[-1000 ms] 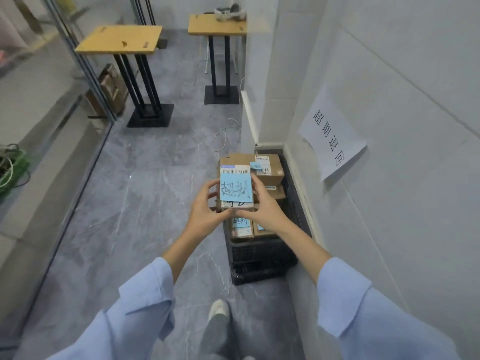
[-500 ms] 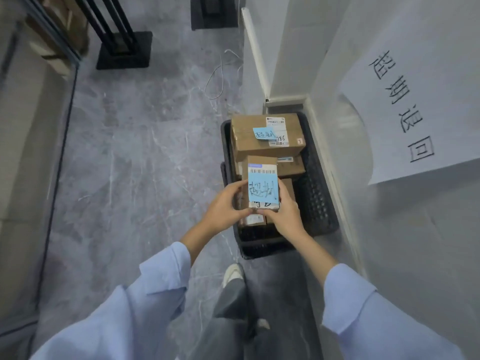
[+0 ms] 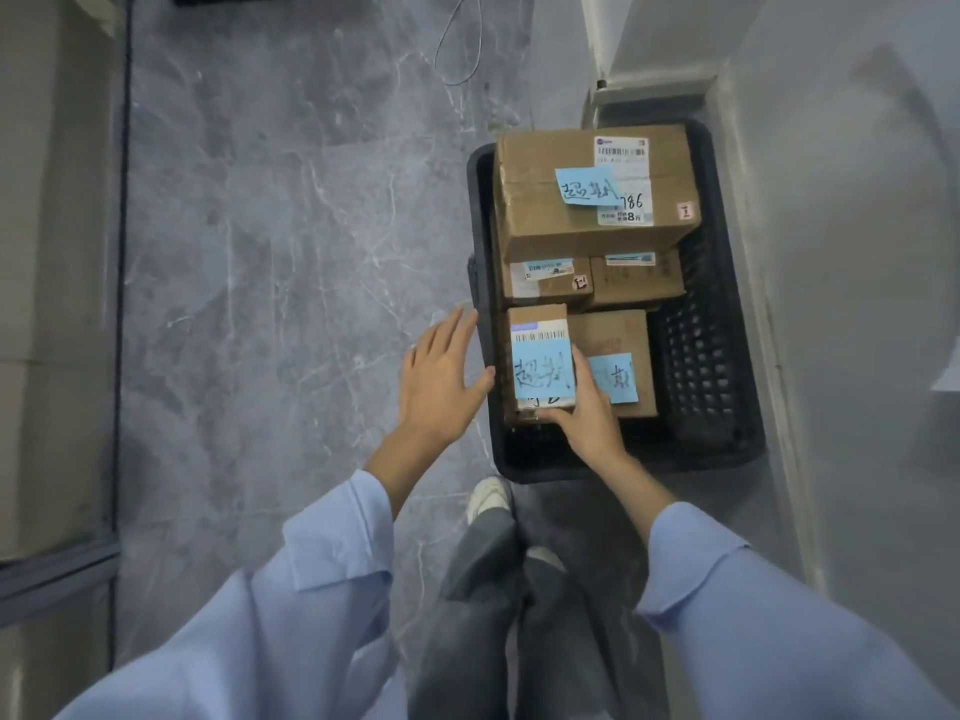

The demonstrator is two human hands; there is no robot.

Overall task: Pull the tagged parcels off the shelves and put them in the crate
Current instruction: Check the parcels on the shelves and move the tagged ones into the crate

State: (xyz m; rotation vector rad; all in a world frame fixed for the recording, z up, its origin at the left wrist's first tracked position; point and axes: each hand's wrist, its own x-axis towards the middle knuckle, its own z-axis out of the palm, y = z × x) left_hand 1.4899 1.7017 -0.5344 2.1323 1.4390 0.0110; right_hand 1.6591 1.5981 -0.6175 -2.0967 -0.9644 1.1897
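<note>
Black plastic lattice crate (image 3: pixel 711 324) sits on the grey marbled floor (image 3: pixel 291 241), pushed close against the pale wall (image 3: pixel 852 252) on its right. From the head camera, a small brown cardboard parcel with a blue handwritten tag (image 3: pixel 540 363) is at the crate's near left corner, its tag facing up. The right hand (image 3: pixel 584 407) grips this parcel from its near end, thumb laid up along the right edge of the tag, fingers hidden beneath. The left hand (image 3: pixel 439 379) is spread wide with fingers apart, just outside the crate's left rim, holding nothing; its thumb tip is close to the parcel's left edge.

Just right of the held parcel lies a flat brown box with its own blue tag (image 3: pixel 618 366). Beyond them sit two smaller brown boxes (image 3: pixel 592 280) side by side, and on top of those a large brown carton with a white shipping label and blue note (image 3: pixel 592 187), filling the far end. The crate's right side is bare lattice. A thin grey cable (image 3: pixel 457 49) loops on the floor beyond. Light blue sleeves (image 3: pixel 337 543), grey trousers and a white shoe (image 3: pixel 485 498) fill the lower edge, the shoe just short of the crate's near wall.
</note>
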